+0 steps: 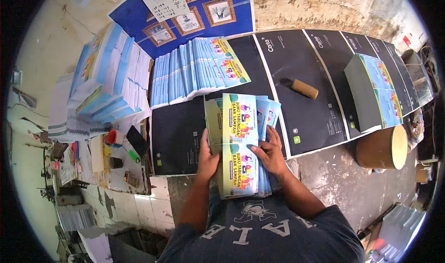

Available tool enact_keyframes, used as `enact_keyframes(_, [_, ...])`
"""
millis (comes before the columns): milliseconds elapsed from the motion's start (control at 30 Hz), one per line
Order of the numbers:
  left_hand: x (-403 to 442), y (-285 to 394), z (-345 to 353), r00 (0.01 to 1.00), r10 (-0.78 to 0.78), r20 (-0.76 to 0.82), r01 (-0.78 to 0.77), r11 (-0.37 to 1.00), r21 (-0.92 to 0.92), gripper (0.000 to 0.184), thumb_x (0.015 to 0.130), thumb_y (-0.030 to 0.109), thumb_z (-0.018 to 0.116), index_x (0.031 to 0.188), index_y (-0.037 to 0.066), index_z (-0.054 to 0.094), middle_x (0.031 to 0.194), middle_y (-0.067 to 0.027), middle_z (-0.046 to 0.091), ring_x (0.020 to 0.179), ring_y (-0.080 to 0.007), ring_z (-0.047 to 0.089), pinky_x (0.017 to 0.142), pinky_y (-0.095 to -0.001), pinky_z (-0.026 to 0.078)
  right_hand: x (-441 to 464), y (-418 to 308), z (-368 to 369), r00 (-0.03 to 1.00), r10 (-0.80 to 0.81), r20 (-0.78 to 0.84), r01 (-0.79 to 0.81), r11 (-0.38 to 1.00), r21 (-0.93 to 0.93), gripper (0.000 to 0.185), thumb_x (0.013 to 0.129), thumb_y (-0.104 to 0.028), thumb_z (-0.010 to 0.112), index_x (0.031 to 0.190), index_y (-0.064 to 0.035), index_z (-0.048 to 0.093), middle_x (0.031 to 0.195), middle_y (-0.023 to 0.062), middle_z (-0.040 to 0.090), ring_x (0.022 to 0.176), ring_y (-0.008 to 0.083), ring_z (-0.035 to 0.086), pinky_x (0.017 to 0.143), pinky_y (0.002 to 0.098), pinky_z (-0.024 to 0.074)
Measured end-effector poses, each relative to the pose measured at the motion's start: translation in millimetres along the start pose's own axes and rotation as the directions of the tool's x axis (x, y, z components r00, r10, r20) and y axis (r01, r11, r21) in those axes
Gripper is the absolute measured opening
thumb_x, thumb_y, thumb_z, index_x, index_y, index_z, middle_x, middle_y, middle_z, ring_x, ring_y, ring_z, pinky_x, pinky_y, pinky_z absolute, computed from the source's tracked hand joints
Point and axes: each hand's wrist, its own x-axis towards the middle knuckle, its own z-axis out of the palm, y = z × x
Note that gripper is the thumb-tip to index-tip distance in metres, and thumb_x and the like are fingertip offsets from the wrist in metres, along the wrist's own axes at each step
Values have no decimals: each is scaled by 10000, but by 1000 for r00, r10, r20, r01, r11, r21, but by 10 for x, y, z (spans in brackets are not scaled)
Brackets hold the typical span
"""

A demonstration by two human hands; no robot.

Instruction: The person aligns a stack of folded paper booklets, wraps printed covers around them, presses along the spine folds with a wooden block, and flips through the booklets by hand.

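A stack of printed booklets point(239, 145) with yellow and light blue covers is held upright in front of my chest, at the table's near edge. My left hand point(207, 157) grips its left side, fingers behind it. On the right side, my right hand point(270, 152) has its thumb on the front cover and fingers round the edge. Several booklets fan out behind the front one toward my right hand. Beyond them, a row of overlapping booklets point(194, 70) lies on the black-covered table.
A brown cylinder point(304, 89) lies on the black table covering point(306, 119). At the right stands a tall booklet stack point(364, 94), with a cardboard drum point(382, 147) below. High paper piles point(109, 77) rise at the left, near a red cup point(112, 137) and a dark phone-like object point(137, 140).
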Motion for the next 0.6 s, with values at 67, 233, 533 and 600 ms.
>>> enact_keyframes(67, [-25,-89,-80,985,-122,122,125,992,-17,338,974,90,568,1296,-13,544,1217,-126,635,1084,-174,609,893,-286,493,6,21,-22,1000,-3,-15,3,1000,14,363,879,-364,723,935,-8,762,1527,328,303,1473,433,184,1174,496,160])
enact_keyframes(233, [-4,-71,-231,860,-382,340,427,902,-68,250,982,107,532,1157,-34,642,1067,-111,699,960,-136,649,816,-282,509,-11,44,12,999,-25,-19,25,999,-19,363,863,-392,730,898,-32,760,1516,318,331,1467,431,204,1166,502,155])
enact_keyframes(533, [-111,-143,-278,841,-506,194,519,854,-25,291,925,229,704,1071,-24,698,940,-55,718,775,-114,654,721,-274,519,-22,-51,-27,998,-63,1,63,993,-102,487,842,-479,721,1095,-63,744,1501,299,364,1460,435,217,1159,519,166])
enact_keyframes(600, [-115,-223,-523,907,-416,64,410,907,92,300,947,260,677,1031,-26,708,910,-50,708,751,-114,627,704,-297,505,-11,-24,-12,999,-43,-6,42,997,-62,457,839,-443,730,1088,-60,742,1506,294,356,1460,429,221,1157,521,174])
